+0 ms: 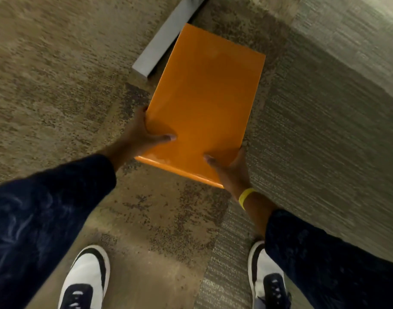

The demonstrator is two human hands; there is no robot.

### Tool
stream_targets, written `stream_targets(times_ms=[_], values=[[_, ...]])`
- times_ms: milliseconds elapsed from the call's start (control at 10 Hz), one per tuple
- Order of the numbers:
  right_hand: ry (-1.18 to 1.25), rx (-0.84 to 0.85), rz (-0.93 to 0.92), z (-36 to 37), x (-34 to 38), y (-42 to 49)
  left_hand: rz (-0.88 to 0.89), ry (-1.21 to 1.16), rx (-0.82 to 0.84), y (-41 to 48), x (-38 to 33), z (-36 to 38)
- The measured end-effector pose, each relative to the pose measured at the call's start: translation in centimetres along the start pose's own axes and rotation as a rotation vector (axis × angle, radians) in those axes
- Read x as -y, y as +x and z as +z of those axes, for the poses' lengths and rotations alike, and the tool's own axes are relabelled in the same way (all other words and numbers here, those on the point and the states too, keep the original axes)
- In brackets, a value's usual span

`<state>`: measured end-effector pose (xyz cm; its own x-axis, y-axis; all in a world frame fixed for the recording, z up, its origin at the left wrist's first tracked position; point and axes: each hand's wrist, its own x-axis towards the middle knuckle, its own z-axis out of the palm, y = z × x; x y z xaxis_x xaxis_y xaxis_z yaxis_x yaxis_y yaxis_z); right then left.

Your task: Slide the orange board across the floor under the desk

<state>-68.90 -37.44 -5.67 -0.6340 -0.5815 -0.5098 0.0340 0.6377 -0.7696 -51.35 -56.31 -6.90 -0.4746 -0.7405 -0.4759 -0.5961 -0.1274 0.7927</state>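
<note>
left hand (pixel 139 134): gripping the near-left corner of the orange board (pixel 204 103), thumb lying on the top face, fingers wrapping the left edge and going out of sight under it.
right hand (pixel 231 170): clamping the near-right corner, thumb pressing on top, palm sitting against the right edge, fingers hidden beneath.
wristband (pixel 244 197): yellow, sitting on the right wrist just behind the hand.
sleeves (pixel 57 197): dark navy, covering both forearms and stopping short of the wrists.
board: glossy orange rectangle, long axis running away from the person, near edge tilting up slightly and catching light. Can't tell whether the far end is touching the floor.
board position: lying over the seam where the mottled tan carpet (pixel 57 74) is meeting the grey ribbed carpet (pixel 325 130).
desk foot (pixel 162 41): grey metal bar running along the floor just beside the board's far-left edge, far-left corner of the board nearly touching it.
shoes (pixel 88 279): white and black, planted apart on the carpet, one either side, well behind the board's near edge.
</note>
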Motion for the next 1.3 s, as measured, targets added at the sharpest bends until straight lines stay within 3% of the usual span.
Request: stream_targets(times_ms=[300,800,1000,1300], values=[[0.016,-0.087,-0.026,2.3,4.8,8.6,0.099,0.092,0.023,10.8,-4.7,-2.9],[0.040,-0.116,-0.055,5.0,6.9,12.3,0.137,0.233,-0.012,15.8,-5.3,-5.4],[-0.210,-0.096,-0.057,4.4,7.0,11.9,0.160,0.436,-0.003,15.2,-4.9,-6.0],[-0.524,-0.116,-0.215,3.5,7.4,10.2,0.353,0.905,-0.065,9.9,-4.4,-4.4]])
